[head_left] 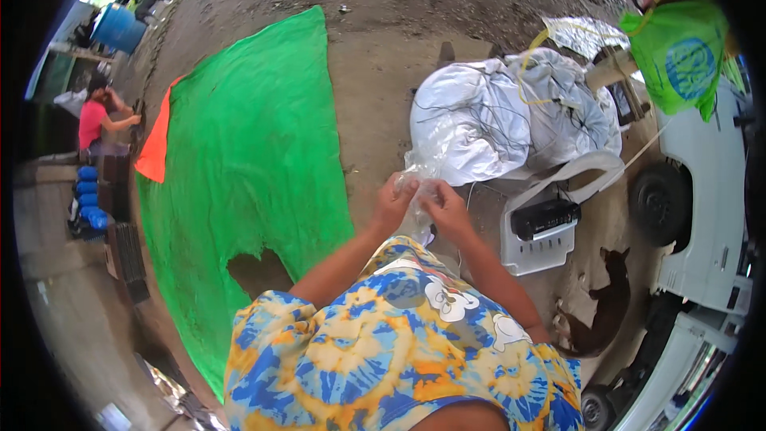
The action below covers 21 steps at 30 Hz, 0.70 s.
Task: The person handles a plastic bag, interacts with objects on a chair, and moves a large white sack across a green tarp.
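Left hand (392, 204) and right hand (449, 209) each pinch the clear plastic (425, 166), held before the shirt (391, 343) near the sack (471, 116); the exact fingertip placement is hard to make out. Light, close pinches and even tension would best avoid tearing.

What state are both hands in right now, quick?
Left hand: closed, pinching the clear plastic.
Right hand: closed, pinching the same clear plastic, just beside the left.
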Motion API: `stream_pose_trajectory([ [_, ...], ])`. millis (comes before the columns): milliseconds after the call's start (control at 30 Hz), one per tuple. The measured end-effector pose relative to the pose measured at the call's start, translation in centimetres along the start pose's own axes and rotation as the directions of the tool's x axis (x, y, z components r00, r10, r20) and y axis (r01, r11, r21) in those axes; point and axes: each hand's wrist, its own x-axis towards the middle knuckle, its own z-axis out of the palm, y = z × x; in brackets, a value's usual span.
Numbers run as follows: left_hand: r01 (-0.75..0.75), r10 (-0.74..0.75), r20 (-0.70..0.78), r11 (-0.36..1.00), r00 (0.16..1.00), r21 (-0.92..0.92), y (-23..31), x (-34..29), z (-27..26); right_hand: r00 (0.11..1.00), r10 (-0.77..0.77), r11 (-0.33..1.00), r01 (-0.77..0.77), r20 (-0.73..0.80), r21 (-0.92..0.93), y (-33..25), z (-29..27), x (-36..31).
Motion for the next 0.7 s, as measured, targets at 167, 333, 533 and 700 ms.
stream_pose_trajectory([
  [167, -0.129, 0.178, -0.228, 0.968, 0.957, 0.216, 1.0, -1.3, -6.8, 0.973, -0.033, 0.986, 0.069, -0.228, 0.154, -0.9, -0.3, 2.2],
  [333, 0.081, 0.075, -0.346, 0.906, 0.935, 0.415, 5.6, -2.6, -11.6, 0.987, -0.088, 0.993, 0.097, -0.132, 0.063, -5.0, 3.0, 5.8],
  [533, -0.051, 0.293, -0.326, 0.809, 0.899, 0.586, 6.4, -2.4, -20.2, 0.974, -0.163, 0.92, 0.208, 0.158, -0.333, -11.0, 12.9, 10.1],
  [700, -0.504, 0.464, 0.329, 0.328, 0.822, 0.799, 7.7, -1.5, -24.4, 0.966, -0.132, 0.779, 0.239, 0.221, -0.579, -13.7, 15.9, 13.6],
])
